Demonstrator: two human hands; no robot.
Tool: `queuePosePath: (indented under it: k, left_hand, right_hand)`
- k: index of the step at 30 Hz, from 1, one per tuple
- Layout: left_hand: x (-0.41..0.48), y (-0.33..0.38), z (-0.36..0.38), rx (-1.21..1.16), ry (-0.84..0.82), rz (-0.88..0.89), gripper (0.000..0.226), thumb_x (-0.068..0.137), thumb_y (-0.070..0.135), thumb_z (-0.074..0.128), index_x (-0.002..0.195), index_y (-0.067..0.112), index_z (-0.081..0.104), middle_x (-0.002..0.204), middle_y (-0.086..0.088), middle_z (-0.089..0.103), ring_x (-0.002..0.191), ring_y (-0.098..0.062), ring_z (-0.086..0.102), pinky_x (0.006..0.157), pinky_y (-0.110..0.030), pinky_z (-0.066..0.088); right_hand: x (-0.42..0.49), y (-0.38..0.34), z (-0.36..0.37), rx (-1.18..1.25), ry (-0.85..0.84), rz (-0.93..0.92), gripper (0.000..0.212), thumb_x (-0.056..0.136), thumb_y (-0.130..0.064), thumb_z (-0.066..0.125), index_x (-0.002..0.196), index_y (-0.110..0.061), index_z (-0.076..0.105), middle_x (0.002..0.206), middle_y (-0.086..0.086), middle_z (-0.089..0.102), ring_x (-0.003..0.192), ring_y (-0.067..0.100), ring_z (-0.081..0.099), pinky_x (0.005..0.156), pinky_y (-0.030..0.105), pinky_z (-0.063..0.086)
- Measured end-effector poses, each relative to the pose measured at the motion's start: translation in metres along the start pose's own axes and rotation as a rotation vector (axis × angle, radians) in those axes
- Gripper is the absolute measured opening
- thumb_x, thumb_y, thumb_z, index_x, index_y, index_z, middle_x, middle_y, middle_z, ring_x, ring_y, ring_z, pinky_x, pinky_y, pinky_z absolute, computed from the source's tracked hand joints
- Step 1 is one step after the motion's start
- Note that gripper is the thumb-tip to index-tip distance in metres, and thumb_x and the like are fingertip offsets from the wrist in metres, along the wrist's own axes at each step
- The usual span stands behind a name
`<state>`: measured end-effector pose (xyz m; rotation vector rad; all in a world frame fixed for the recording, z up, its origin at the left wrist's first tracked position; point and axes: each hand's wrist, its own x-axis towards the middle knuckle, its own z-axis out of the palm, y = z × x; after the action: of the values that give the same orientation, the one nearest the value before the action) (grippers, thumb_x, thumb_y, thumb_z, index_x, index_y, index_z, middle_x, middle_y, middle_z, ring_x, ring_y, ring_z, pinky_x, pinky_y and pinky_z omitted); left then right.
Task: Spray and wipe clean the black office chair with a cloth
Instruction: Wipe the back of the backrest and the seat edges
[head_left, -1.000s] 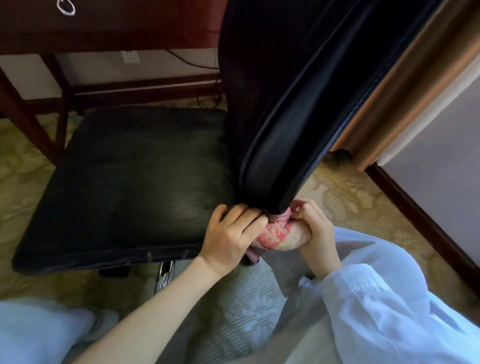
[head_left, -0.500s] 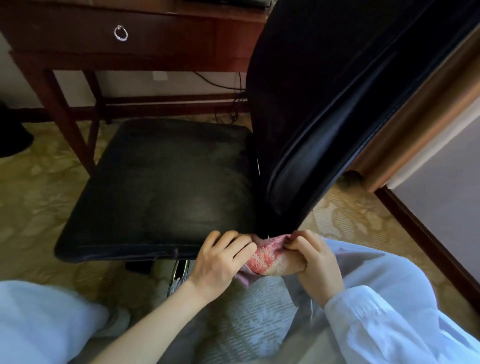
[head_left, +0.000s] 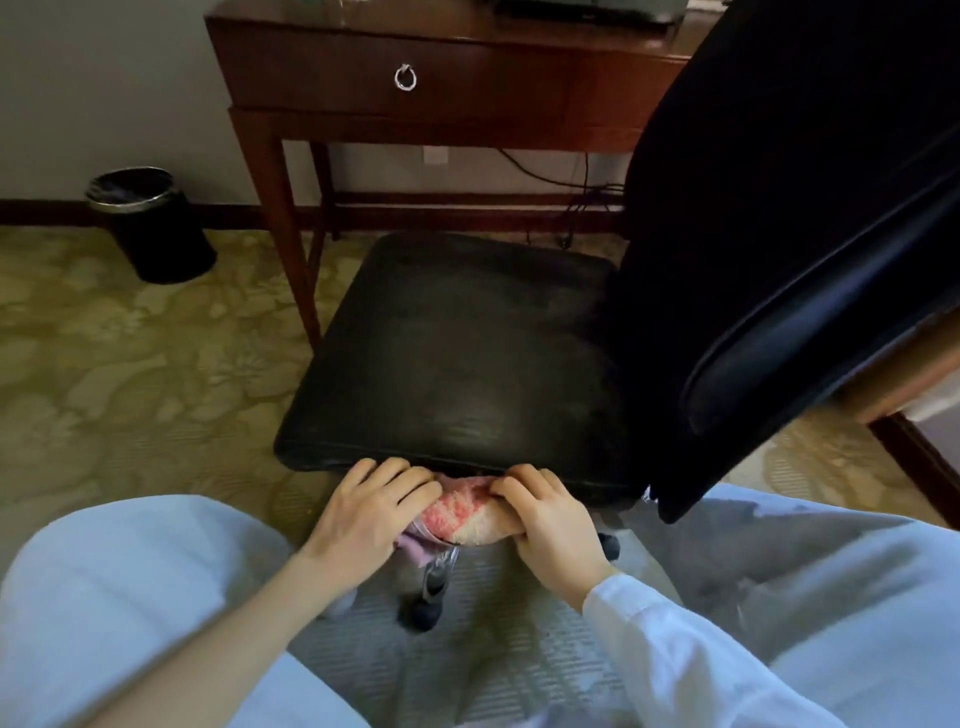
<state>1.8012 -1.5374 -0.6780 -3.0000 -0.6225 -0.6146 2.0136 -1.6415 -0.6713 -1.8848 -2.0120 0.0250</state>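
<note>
The black office chair fills the middle of the head view, its seat (head_left: 457, 353) facing me and its backrest (head_left: 779, 234) rising at the right. A pink and cream cloth (head_left: 462, 512) is bunched against the seat's near edge. My left hand (head_left: 369, 514) and my right hand (head_left: 545, 514) both grip the cloth, one at each end, fingers curled over it and touching the seat's lower rim. No spray bottle is in view.
A dark wooden desk (head_left: 415, 93) with a ring-pull drawer stands behind the chair, cables hanging under it. A black waste bin (head_left: 150, 223) sits on the patterned carpet at the far left. The chair's wheel (head_left: 426, 608) shows below my hands, between my knees.
Both hands slid the cloth left, from under the backrest's bottom corner to the middle of the seat's near edge. The view rose and pulled back, revealing desk and bin.
</note>
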Motion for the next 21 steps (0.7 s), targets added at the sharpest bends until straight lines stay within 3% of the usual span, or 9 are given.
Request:
queuePosePath:
  k: [1, 3, 4, 6, 11, 13, 21]
  left_hand:
    - [-0.009, -0.012, -0.005, 0.014, -0.007, -0.022, 0.047, 0.076, 0.049, 0.062, 0.108, 0.014, 0.059, 0.104, -0.003, 0.067, 0.093, -0.024, 0.062, 0.077, -0.031, 0.035]
    - [-0.022, -0.034, -0.018, 0.03, -0.037, -0.087, 0.06, 0.09, 0.058, 0.034, 0.103, 0.01, 0.067, 0.102, -0.004, 0.067, 0.091, -0.025, 0.062, 0.073, -0.032, 0.036]
    - [-0.028, -0.045, -0.024, 0.033, -0.035, -0.117, 0.059, 0.09, 0.056, 0.035, 0.103, 0.009, 0.068, 0.103, -0.004, 0.067, 0.092, -0.026, 0.062, 0.073, -0.032, 0.037]
    - [-0.039, -0.066, -0.033, 0.049, -0.012, -0.188, 0.038, 0.078, 0.028, 0.047, 0.103, 0.008, 0.067, 0.103, -0.006, 0.066, 0.094, -0.026, 0.061, 0.073, -0.032, 0.036]
    - [-0.067, -0.117, -0.029, -0.015, -0.076, -0.422, 0.055, 0.05, -0.001, 0.073, 0.103, 0.01, 0.066, 0.104, -0.002, 0.065, 0.098, -0.025, 0.056, 0.072, -0.032, 0.039]
    - [-0.071, -0.126, -0.018, -0.098, -0.126, -0.523, 0.063, 0.046, -0.012, 0.071, 0.105, 0.01, 0.065, 0.105, -0.004, 0.063, 0.096, -0.031, 0.059, 0.071, -0.037, 0.048]
    - [-0.063, -0.134, 0.002, -0.096, -0.072, -0.517, 0.062, 0.047, -0.02, 0.065, 0.104, 0.005, 0.065, 0.103, -0.01, 0.062, 0.092, -0.034, 0.058, 0.072, -0.04, 0.05]
  right_hand:
    - [0.01, -0.01, 0.006, -0.013, -0.003, -0.018, 0.04, 0.066, -0.01, 0.05, 0.104, -0.023, 0.056, 0.102, -0.001, 0.06, 0.081, 0.025, 0.059, 0.048, 0.028, 0.047]
    - [0.032, -0.034, 0.015, -0.016, -0.002, -0.043, 0.041, 0.064, -0.007, 0.062, 0.103, -0.019, 0.061, 0.101, 0.002, 0.062, 0.08, 0.027, 0.06, 0.048, 0.029, 0.047]
    - [0.043, -0.045, 0.02, -0.005, 0.004, -0.05, 0.046, 0.06, -0.004, 0.07, 0.103, -0.017, 0.063, 0.101, 0.004, 0.062, 0.08, 0.028, 0.06, 0.049, 0.03, 0.048]
    - [0.064, -0.068, 0.03, 0.011, 0.006, -0.057, 0.051, 0.055, -0.002, 0.076, 0.104, -0.014, 0.064, 0.1, 0.008, 0.062, 0.081, 0.03, 0.058, 0.051, 0.032, 0.047]
    - [0.106, -0.108, 0.064, 0.021, -0.028, -0.075, 0.045, 0.064, 0.001, 0.068, 0.107, -0.007, 0.062, 0.101, 0.016, 0.06, 0.083, 0.037, 0.054, 0.058, 0.04, 0.047]
    - [0.113, -0.115, 0.079, 0.024, -0.05, -0.036, 0.046, 0.061, 0.001, 0.07, 0.105, -0.008, 0.063, 0.099, 0.014, 0.06, 0.083, 0.035, 0.054, 0.059, 0.041, 0.05]
    - [0.11, -0.111, 0.09, 0.011, -0.035, -0.052, 0.04, 0.066, -0.002, 0.07, 0.106, -0.009, 0.065, 0.104, 0.011, 0.062, 0.087, 0.033, 0.054, 0.058, 0.037, 0.048]
